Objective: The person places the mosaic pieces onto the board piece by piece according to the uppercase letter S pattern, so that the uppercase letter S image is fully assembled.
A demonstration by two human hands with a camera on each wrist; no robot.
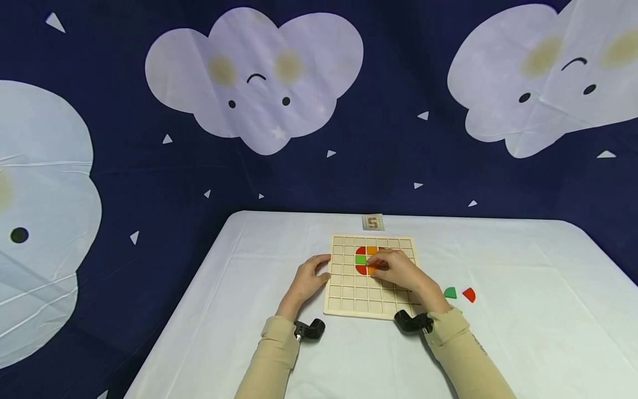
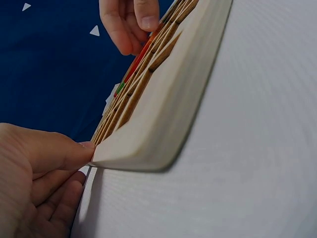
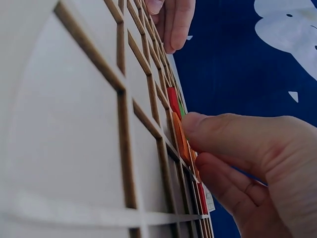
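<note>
On white cloth [image 1: 249, 266] by 3 printed clouds [image 1: 319, 83], left fingers [image 1: 320, 258] grip a board [image 1: 344, 287]; right fingers' [image 1: 382, 255] hold is unclear.

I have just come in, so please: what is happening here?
A person's left hand touches the edge of a pale wooden grid board. The right hand is at flat red, orange and green pieces set there; its grip is unclear. A rounded green piece and a rounded red piece lie right of the board.
</note>
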